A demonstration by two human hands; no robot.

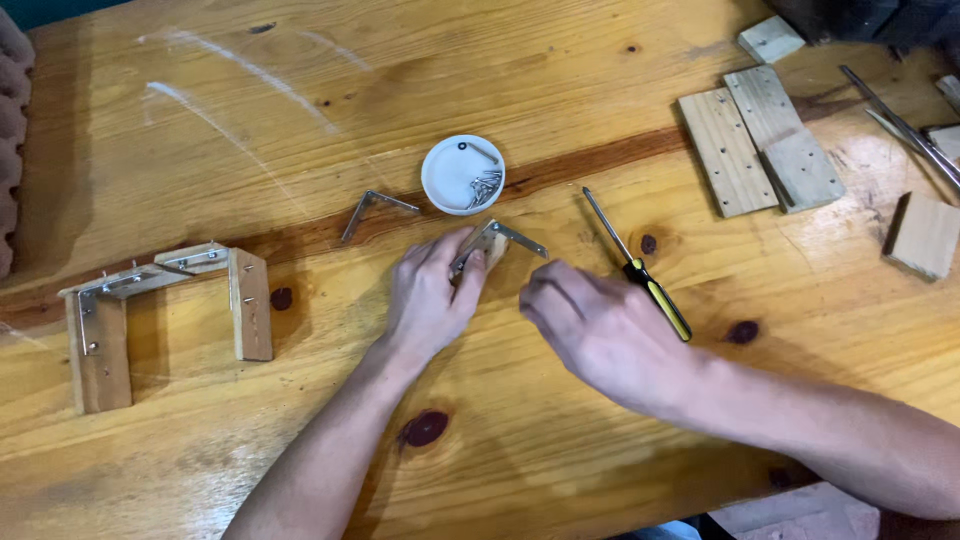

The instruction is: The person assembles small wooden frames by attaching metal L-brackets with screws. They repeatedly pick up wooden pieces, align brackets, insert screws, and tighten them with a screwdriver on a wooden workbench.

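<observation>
Wood block [490, 250] with metal bracket [520, 238] pinched by left hand [428, 300] fingers; right hand [600, 335] loosely curled, empty, on pine table [300, 130].

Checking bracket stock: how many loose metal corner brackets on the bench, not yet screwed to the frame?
2: loose bracket left of the white dish; bracket on the small block under the left hand. More may be hidden.

Wide pine table [560, 60], varnished, with dark knots and one brown grain band across.
Soft glare on the near left part; a teal strip of wall [50, 10] behind the far left edge, something dark at the far right corner.
</observation>
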